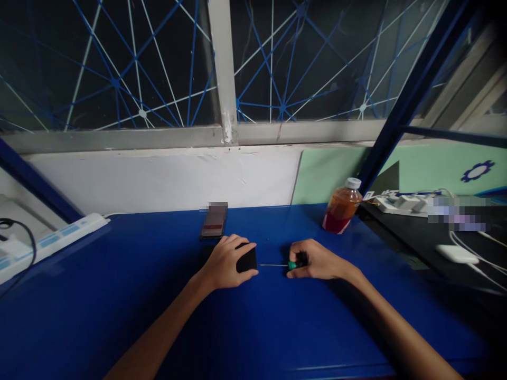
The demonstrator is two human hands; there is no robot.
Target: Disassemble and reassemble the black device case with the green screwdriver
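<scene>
Under my left hand (pixel 229 263) is a black box-like block (pixel 247 258) on the blue table, its fingers and thumb wrapped round the sides. My right hand (pixel 315 259) is closed round the green and black handle of a screwdriver (pixel 293 265). Its thin metal shaft runs level to the left, and the tip meets the right end of the block. Whether the tip sits in a screw or hole is too small to tell. A dark phone (pixel 214 220) lies just beyond my left hand.
A drink bottle (pixel 343 207) with a white cap stands at the back right of the blue table (pixel 253 327). Power strips lie at the left (pixel 55 240) and right (pixel 407 205). A white charger (pixel 457 254) with cables rests on the black surface at right. Blue frame posts rise at both sides.
</scene>
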